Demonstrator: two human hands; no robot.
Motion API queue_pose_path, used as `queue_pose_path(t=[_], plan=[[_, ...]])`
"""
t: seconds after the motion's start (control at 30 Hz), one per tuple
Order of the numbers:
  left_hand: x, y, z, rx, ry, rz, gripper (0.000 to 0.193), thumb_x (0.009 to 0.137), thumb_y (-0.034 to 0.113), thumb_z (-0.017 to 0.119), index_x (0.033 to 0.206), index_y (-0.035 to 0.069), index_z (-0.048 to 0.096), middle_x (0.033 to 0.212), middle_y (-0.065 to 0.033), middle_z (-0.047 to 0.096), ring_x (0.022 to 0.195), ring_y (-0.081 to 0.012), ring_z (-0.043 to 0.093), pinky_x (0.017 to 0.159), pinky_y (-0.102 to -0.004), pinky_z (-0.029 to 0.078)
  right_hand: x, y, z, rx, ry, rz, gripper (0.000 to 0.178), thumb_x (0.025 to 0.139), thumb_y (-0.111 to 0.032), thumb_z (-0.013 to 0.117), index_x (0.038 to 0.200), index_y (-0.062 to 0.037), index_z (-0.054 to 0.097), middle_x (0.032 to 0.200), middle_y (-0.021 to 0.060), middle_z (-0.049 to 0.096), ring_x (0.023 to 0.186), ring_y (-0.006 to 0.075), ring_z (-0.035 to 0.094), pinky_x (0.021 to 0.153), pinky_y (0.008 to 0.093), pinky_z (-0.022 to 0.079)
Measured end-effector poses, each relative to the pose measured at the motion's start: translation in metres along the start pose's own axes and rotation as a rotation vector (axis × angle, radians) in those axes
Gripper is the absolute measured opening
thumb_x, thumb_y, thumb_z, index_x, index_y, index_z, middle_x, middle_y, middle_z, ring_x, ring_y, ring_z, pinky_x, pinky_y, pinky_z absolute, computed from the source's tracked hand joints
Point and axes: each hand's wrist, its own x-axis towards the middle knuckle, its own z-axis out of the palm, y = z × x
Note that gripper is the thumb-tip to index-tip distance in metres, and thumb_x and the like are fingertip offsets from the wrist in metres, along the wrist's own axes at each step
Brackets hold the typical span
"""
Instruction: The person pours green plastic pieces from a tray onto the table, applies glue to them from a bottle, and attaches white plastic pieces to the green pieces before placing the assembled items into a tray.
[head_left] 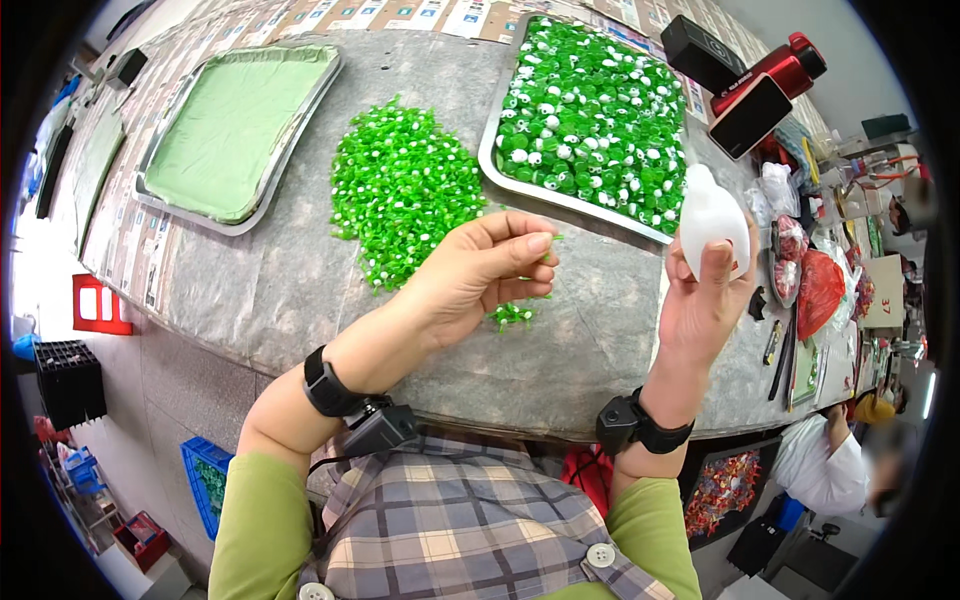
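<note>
My left hand [478,272] is closed, with a tiny green plastic piece [557,237] pinched between thumb and forefinger. Its other fingers curl over a small cluster of green pieces [514,317] on the grey table covering. In my right hand [703,305] is a white squeeze bottle [712,218], tilted with its narrow tip up, thumb pressed on its side. Left of centre lies a large heap of small green pieces with white spots [400,185]. Beyond my hands, a metal tray [487,150] holds many round green and white pieces [590,125].
A second metal tray [243,222] with a pale green lining stands at the far left. Back right are a black box [703,52], a red bottle [790,72] and a phone [750,115]. Bags, tools and another person's white sleeve [822,465] are along the right.
</note>
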Motion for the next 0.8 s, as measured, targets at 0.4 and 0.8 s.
queue_pose_path(t=[0.4,0.8], plan=[[-0.001,0.001,-0.013,-0.177,-0.003,-0.146,0.017,0.083,0.012,0.052,0.097,0.003,0.052,0.085,-0.0074,0.059,0.074,-0.0124,0.059,0.066,-0.0236,0.052,-0.010,-0.002,0.002,-0.157,0.178,-0.159,0.063,0.057,-0.038,0.076,0.097,0.0007,0.045,0.085,0.0025,0.048,0.075,0.0095,0.049,0.065,0.0211,0.041],[-0.001,-0.004,-0.013,-0.135,-0.012,-0.123,0.013,0.080,0.013,0.056,0.090,0.005,0.054,0.079,-0.0038,0.058,0.068,-0.0097,0.057,0.063,-0.0213,0.050,-0.020,0.002,0.005,-0.395,0.115,-0.224,0.063,0.054,-0.050,0.074,0.085,-0.0008,0.049,0.077,0.0025,0.048,0.065,0.0105,0.047,0.057,0.0222,0.038]])
